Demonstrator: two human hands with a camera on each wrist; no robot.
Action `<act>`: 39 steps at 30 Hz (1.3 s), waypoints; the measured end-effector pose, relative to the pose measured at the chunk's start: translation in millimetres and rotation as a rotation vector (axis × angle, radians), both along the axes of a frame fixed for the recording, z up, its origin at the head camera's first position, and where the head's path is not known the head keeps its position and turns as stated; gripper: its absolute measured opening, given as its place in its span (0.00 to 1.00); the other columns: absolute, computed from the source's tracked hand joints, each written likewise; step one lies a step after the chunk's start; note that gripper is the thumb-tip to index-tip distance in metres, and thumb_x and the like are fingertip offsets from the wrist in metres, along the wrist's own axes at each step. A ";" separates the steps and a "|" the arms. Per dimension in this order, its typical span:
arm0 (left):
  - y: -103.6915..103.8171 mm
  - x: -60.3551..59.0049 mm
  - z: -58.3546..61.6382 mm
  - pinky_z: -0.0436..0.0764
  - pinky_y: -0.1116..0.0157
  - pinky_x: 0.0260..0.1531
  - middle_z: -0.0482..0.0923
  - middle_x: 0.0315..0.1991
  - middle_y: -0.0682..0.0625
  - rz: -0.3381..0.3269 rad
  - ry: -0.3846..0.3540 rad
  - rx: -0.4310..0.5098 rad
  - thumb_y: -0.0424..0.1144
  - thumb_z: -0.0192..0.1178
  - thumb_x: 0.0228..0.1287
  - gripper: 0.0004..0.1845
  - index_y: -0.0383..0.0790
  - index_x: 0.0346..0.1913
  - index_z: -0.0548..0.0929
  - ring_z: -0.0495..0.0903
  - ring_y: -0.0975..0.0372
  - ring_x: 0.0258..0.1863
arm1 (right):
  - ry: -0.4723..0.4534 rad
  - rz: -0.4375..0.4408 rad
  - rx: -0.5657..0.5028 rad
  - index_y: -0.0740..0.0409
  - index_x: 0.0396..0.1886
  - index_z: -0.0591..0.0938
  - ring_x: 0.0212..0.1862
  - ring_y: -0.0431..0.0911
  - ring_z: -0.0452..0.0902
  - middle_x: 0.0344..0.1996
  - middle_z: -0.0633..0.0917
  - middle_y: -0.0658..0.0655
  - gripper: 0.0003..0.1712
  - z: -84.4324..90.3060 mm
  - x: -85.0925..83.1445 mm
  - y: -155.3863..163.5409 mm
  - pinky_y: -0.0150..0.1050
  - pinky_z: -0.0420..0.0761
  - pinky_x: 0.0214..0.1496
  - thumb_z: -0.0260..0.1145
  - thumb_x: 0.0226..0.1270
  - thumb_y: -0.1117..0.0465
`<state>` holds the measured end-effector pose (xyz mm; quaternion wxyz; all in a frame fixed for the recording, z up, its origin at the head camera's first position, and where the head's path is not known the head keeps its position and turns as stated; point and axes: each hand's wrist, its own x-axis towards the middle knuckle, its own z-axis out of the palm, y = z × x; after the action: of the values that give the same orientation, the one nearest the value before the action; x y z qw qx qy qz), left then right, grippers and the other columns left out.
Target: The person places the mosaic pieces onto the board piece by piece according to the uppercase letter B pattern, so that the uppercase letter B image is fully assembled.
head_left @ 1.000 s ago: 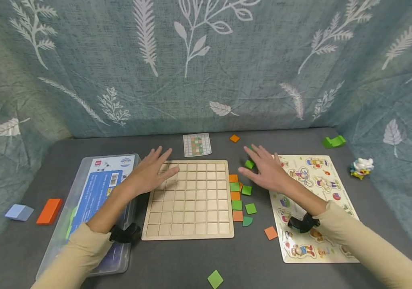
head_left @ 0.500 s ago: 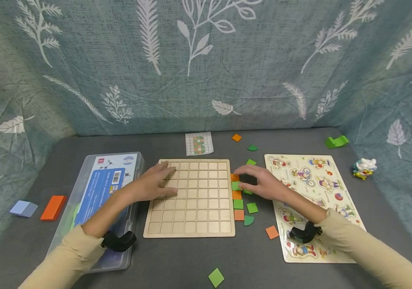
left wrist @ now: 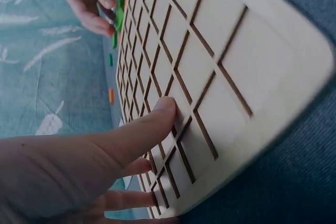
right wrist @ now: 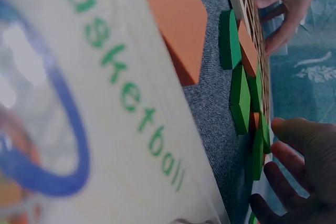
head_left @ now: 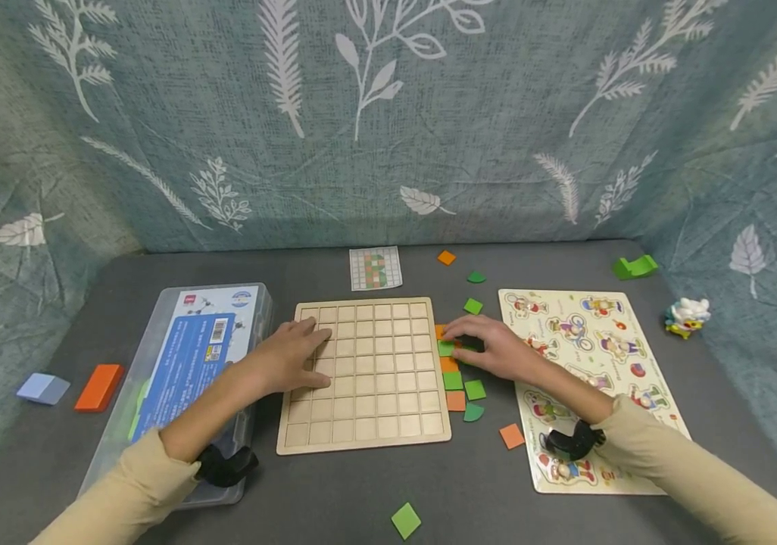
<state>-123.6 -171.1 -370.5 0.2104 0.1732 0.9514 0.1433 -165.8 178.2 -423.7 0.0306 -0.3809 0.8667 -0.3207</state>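
My left hand [head_left: 291,356] lies over the left edge of a wooden grid board [head_left: 364,371], thumb and fingers spread on its cells. In the left wrist view, the thumb [left wrist: 165,109] touches the grid. My right hand [head_left: 492,344] is at the board's right edge, fingertips over a column of small square tiles. Among these are a green tile [head_left: 452,381] and an orange tile [head_left: 455,401]. Its fingers are loosely bent, with no tile visibly lifted. In the right wrist view, the thumb [right wrist: 294,129] is close to a green tile [right wrist: 264,132]; whether it touches is unclear.
A printed pattern card [head_left: 376,269] lies behind the board. Left are a clear plastic case [head_left: 252,318], an orange block [head_left: 98,388] and a blue block [head_left: 44,388]. A picture puzzle board [head_left: 606,371] lies right. Loose tiles include a green one [head_left: 406,521] in front.
Both hands have come down and nearer, the left onto the board, the right onto the tiles. The board has turned slightly, its near edge shifting right along with the lower tiles.
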 end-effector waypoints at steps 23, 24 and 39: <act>-17.1 -2.5 -10.2 0.76 0.48 0.48 0.62 0.67 0.35 -0.070 0.093 0.070 0.54 0.69 0.56 0.42 0.39 0.69 0.68 0.69 0.44 0.63 | 0.155 0.042 0.085 0.56 0.43 0.86 0.50 0.50 0.79 0.48 0.84 0.55 0.10 0.7 0.4 -2.4 0.47 0.78 0.54 0.69 0.62 0.65; -17.9 -2.5 -11.2 0.76 0.47 0.49 0.62 0.68 0.35 -0.067 0.099 0.076 0.54 0.69 0.55 0.41 0.39 0.69 0.69 0.68 0.43 0.64 | 0.161 0.042 0.096 0.56 0.44 0.86 0.50 0.49 0.79 0.48 0.84 0.55 0.10 0.9 0.4 -2.7 0.47 0.78 0.54 0.69 0.62 0.65; -21.3 -4.1 -20.9 0.77 0.46 0.46 0.67 0.64 0.37 -0.084 0.202 0.089 0.57 0.69 0.54 0.40 0.39 0.66 0.73 0.70 0.46 0.59 | 0.287 0.105 0.170 0.56 0.41 0.87 0.47 0.46 0.80 0.46 0.84 0.54 0.10 7.0 -1.3 -5.5 0.36 0.80 0.45 0.72 0.59 0.65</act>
<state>-127.7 -192.4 -391.4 0.1115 0.2356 0.9524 0.1583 -167.1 172.7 -416.7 -0.0448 -0.4636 0.8650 -0.1866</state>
